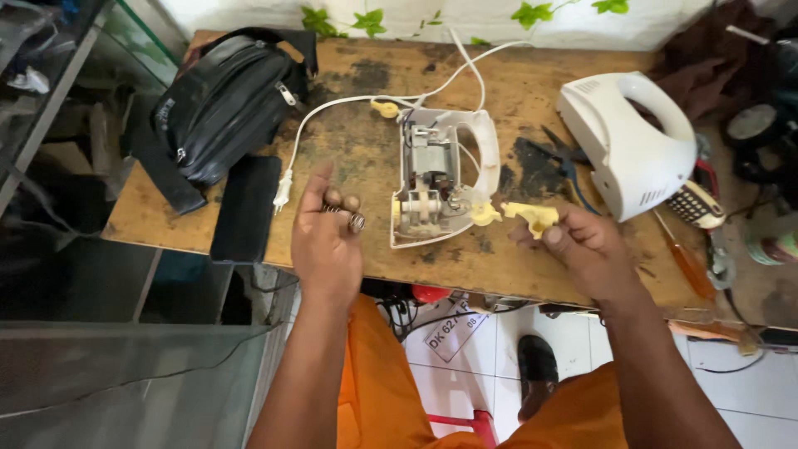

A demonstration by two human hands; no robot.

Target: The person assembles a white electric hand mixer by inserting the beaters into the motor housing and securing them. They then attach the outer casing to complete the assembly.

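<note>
With the opened white plastic hand-mixer body (436,179) lying motor-up on the worn wooden bench (366,150), the left hand (326,241) curls around small metal springs (356,221) while the right hand (582,245) pinches a pale yellow plastic part (532,216), apparently mid-disassembly; refitting would call for careful alignment.

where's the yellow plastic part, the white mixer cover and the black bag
yellow plastic part (533,217), head view, on its middle, above the right hand's fingers
white mixer cover (629,148), head view, on its broad side below the handle
black bag (226,104), head view, on its front panel
</note>
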